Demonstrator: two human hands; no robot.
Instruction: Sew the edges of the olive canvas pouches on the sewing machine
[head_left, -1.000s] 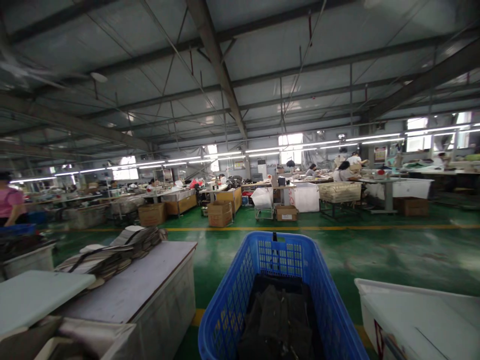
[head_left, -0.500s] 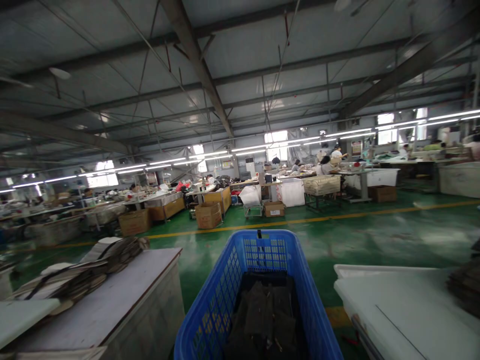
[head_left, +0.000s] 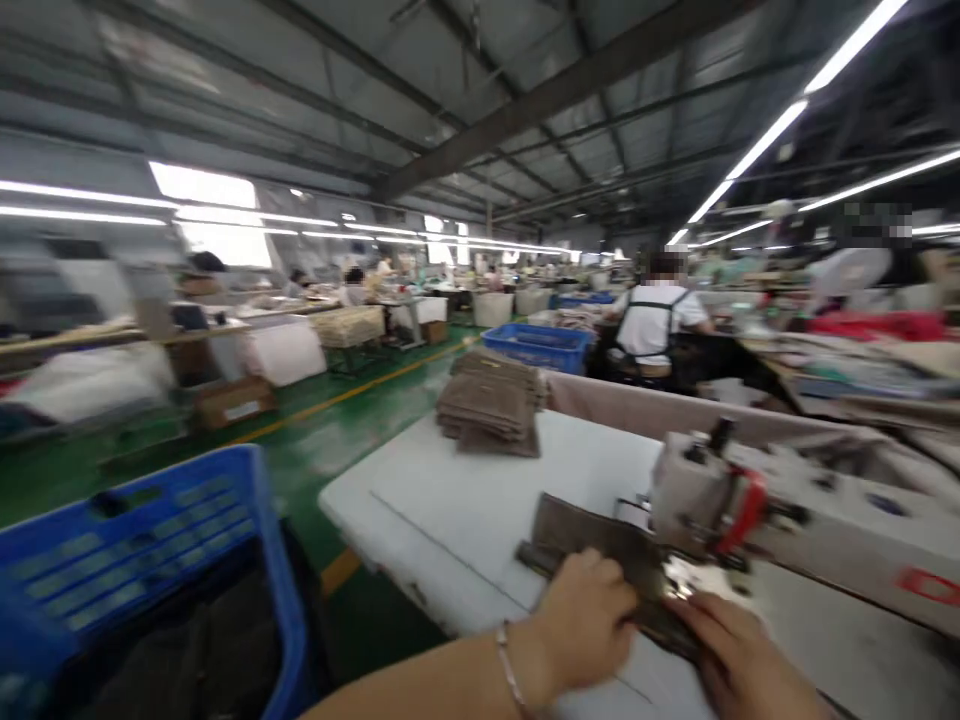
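A dark brown fabric piece (head_left: 592, 530) lies under the head of a sewing machine (head_left: 686, 495), partly folded near its front edge. My left hand (head_left: 589, 615), with a bracelet at the wrist, has its fingers curled onto the fabric left of the needle area. Just right of the presser foot, my right hand (head_left: 750, 650) pinches the near part of the same fabric, its fingertips partly blurred. A stack of brown fabric pieces (head_left: 491, 400) rests farther back on the white sewing table (head_left: 420, 500).
On the left stands a blue plastic basket (head_left: 281, 590) holding dark cloth. Another blue basket (head_left: 536, 345) is behind the table. A person in a white top (head_left: 652, 325) sits beyond the machine. Green floor (head_left: 360, 400) with a yellow line runs along the left.
The view has swung to the right. The blue basket has shifted from the centre to the left edge. Both hands, the fabric piece and the sewing machine have come into view.
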